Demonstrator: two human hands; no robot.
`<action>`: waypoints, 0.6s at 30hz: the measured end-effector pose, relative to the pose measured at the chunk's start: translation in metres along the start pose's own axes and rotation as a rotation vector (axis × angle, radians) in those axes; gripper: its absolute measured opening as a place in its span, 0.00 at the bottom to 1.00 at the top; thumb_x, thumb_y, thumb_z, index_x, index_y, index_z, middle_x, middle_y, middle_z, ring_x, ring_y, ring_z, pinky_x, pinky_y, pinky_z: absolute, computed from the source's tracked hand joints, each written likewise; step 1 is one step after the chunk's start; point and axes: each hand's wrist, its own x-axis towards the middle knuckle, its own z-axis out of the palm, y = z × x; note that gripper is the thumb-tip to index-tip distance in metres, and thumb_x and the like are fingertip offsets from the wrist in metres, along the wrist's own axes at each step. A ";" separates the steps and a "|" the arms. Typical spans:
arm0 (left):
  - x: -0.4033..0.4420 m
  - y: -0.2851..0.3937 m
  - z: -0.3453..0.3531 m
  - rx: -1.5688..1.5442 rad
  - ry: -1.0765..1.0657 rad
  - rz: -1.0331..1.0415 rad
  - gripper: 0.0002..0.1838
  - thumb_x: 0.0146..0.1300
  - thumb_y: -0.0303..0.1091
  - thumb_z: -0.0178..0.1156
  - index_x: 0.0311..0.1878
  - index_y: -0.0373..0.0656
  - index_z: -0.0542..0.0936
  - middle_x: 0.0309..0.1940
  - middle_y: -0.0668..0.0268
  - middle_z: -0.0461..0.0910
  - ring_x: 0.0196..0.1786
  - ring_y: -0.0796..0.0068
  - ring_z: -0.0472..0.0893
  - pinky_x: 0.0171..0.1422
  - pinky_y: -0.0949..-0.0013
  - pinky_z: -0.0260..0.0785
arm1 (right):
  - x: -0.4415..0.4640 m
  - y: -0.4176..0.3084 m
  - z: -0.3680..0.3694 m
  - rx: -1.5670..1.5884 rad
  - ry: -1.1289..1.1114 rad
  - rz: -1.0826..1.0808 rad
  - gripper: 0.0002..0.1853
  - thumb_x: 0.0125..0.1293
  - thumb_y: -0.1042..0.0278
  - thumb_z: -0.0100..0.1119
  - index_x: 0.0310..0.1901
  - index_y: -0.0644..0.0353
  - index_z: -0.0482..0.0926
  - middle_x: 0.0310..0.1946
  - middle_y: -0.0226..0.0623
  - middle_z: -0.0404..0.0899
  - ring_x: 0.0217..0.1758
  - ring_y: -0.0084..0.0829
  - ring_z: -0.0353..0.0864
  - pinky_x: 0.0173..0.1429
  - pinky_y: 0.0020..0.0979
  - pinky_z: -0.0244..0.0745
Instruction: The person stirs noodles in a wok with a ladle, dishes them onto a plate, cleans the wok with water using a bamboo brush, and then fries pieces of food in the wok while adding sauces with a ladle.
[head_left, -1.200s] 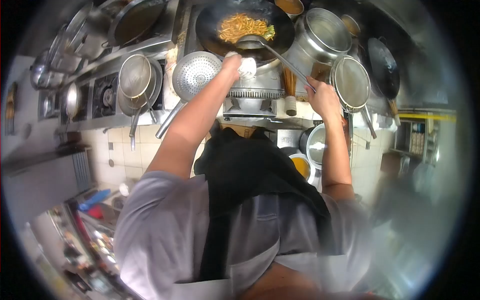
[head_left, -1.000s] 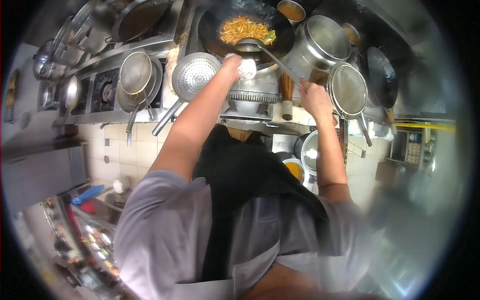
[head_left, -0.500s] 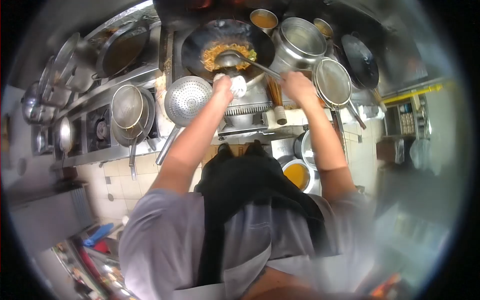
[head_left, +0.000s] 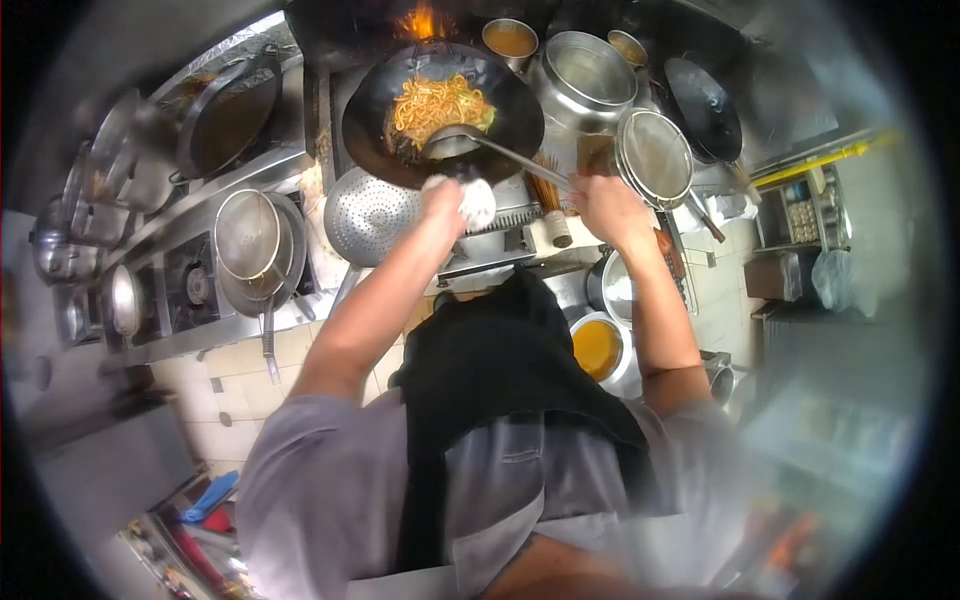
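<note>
A dark wok [head_left: 362,125] holds brown-sauced noodles [head_left: 440,105] with some green pieces. My left hand [head_left: 441,207] is closed at the wok's near edge, with a white cloth [head_left: 479,205] bunched in the grip; the part of the wok under it is hidden. My right hand [head_left: 610,210] is wrapped around the handle of a metal ladle [head_left: 515,160]. The ladle's bowl rests inside the wok, at the near side of the noodles.
Flame [head_left: 425,22] rises behind the wok. A perforated strainer [head_left: 365,215] lies left of my left hand. Beyond my right hand are a steel pot [head_left: 548,95], a mesh strainer [head_left: 655,155] and a bamboo brush [head_left: 557,230]. A pot of orange liquid [head_left: 622,365] stands low, near my body.
The wok now tilts more toward me and sits slightly left, with the noodles heaped higher toward its far side. Flame has flared up behind it. Both hands are a little lower in view.
</note>
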 end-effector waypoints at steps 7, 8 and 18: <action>0.041 -0.023 -0.012 0.184 0.078 0.065 0.14 0.57 0.26 0.57 0.46 0.29 0.77 0.38 0.54 0.80 0.34 0.64 0.82 0.39 0.57 0.76 | 0.072 -0.013 0.068 -0.016 0.117 0.099 0.17 0.70 0.51 0.56 0.51 0.50 0.85 0.39 0.57 0.84 0.46 0.57 0.85 0.52 0.52 0.80; 0.029 -0.037 -0.025 0.145 0.053 0.092 0.16 0.57 0.25 0.58 0.49 0.29 0.76 0.41 0.55 0.80 0.38 0.65 0.82 0.42 0.59 0.76 | 0.073 -0.012 0.079 -0.023 0.110 0.093 0.17 0.70 0.51 0.56 0.51 0.50 0.85 0.39 0.57 0.84 0.46 0.57 0.85 0.52 0.52 0.80; 0.012 0.002 -0.002 -0.034 0.009 -0.043 0.11 0.60 0.23 0.56 0.46 0.29 0.75 0.36 0.54 0.79 0.30 0.58 0.82 0.33 0.49 0.77 | 0.005 0.004 0.019 0.041 0.134 -0.031 0.17 0.69 0.55 0.57 0.57 0.47 0.83 0.39 0.53 0.85 0.44 0.54 0.86 0.50 0.51 0.81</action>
